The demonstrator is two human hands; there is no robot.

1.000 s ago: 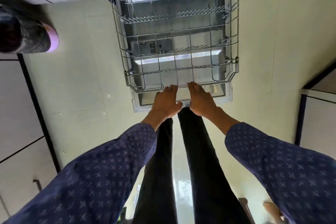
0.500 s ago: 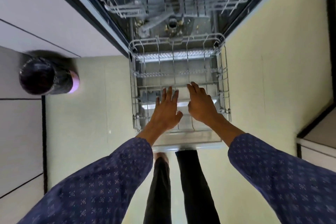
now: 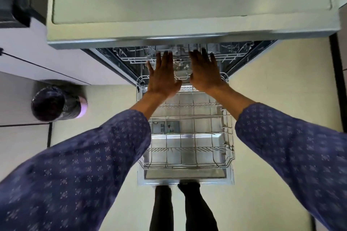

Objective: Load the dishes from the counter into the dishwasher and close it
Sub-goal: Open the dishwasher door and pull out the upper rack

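reaching with left hand [image 3: 163, 78] and right hand [image 3: 204, 73], fingers spread flat, toward upper rack [image 3: 221, 58]; risks tripping over pulled-out lower rack [image 3: 228, 137] underfoot.

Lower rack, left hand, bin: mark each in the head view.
lower rack [image 3: 187, 165], head view, front wire rim.
left hand [image 3: 162, 78], head view, back of the hand.
bin [image 3: 54, 104], head view, dark liner at its top.

pale floor [image 3: 112, 107], black-bagged bin [image 3: 56, 104] standing on it, left of dishwasher door [image 3: 187, 179]
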